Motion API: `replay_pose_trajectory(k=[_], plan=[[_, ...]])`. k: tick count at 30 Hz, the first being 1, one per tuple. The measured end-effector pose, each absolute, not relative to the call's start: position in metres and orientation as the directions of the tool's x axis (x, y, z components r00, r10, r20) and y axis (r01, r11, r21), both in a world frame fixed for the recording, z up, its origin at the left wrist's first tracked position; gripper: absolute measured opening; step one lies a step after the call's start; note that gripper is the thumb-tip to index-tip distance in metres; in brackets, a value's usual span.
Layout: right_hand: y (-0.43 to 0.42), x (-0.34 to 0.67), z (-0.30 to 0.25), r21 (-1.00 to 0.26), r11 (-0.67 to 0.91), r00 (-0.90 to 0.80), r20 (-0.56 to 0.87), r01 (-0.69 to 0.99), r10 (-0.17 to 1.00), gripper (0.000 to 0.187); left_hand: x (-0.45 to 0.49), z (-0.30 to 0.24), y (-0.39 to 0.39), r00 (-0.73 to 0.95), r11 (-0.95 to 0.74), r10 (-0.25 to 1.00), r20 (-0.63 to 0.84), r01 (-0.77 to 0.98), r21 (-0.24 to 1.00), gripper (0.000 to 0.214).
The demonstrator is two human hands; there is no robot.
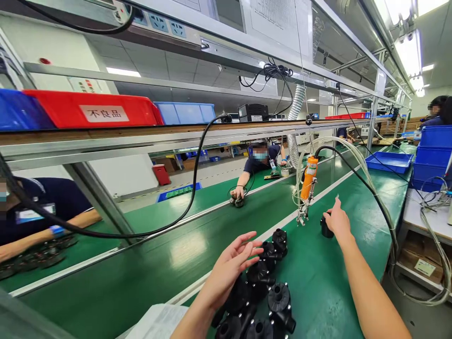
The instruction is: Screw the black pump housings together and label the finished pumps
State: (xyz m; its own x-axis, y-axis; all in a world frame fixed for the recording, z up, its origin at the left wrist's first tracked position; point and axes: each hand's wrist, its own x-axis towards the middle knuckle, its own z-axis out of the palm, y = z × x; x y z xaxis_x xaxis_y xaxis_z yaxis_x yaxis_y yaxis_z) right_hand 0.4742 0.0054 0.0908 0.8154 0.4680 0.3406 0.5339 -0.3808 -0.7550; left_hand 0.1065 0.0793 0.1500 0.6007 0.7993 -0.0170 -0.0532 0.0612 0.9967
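Observation:
My left hand (pixel 231 266) hovers open, fingers spread, just above several black plastic pump housings (pixel 268 287) lined up on the green bench. My right hand (pixel 337 221) reaches farther out and its fingers touch a single black housing (pixel 325 227) standing alone; the grip is partly hidden. An orange electric screwdriver (pixel 308 181) hangs on its cables just left of that hand, tip down.
A green conveyor belt (pixel 169 249) runs along my left. Other workers sit across it, one with a hand on a black part (pixel 238 201). Red (pixel 95 110) and blue bins sit on the shelf above. Blue trays (pixel 388 162) and stacked blue crates (pixel 432 155) stand at right.

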Motion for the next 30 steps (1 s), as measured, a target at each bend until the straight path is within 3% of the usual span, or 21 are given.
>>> replay_pose_trajectory(k=[5,9,12,15,19,21,23,24,28,30], plan=[[-0.004,0.455,0.102,-0.704,-0.361,0.747,0.362,0.611,0.558,0.071,0.108,0.144,0.076,0.629,-0.035,0.776,0.049,-0.035,0.999,0.061],[-0.021,0.4,0.125,-0.709,-0.163,0.646,0.49,0.686,0.586,0.069,0.108,0.136,0.07,0.679,-0.184,0.716,0.163,-0.041,0.982,0.062],[-0.026,0.345,0.129,-0.825,0.268,0.559,0.541,0.497,0.628,0.071,0.106,0.133,0.063,0.759,-0.187,0.63,0.164,-0.056,0.981,0.078],[-0.025,0.304,0.126,-0.873,0.439,0.485,0.484,0.213,0.729,0.073,0.104,0.138,0.053,0.855,-0.155,0.494,0.156,-0.09,0.984,0.093],[-0.021,0.29,0.121,-0.858,0.51,0.457,0.479,0.061,0.75,0.084,0.104,0.145,0.048,0.887,-0.014,0.435,0.154,-0.164,0.986,0.091],[-0.019,0.294,0.119,-0.832,0.551,0.482,0.508,0.061,0.714,0.071,0.104,0.143,0.053,0.876,0.148,0.466,0.123,-0.215,0.965,0.092],[-0.018,0.297,0.117,-0.826,0.564,0.455,0.51,0.02,0.73,0.045,0.103,0.14,0.061,0.85,0.263,0.514,0.117,-0.285,0.922,0.088],[-0.017,0.297,0.116,-0.831,0.556,0.412,0.5,-0.02,0.762,0.038,0.102,0.137,0.065,0.837,0.292,0.533,0.123,-0.319,0.902,0.082],[-0.016,0.286,0.112,-0.868,0.463,0.15,0.441,-0.181,0.885,0.045,0.099,0.128,0.081,0.831,0.376,0.543,0.122,-0.37,0.85,0.052],[-0.017,0.28,0.111,-0.88,0.41,0.07,0.405,-0.239,0.912,0.047,0.099,0.125,0.084,0.83,0.407,0.548,0.105,-0.375,0.833,0.051]])
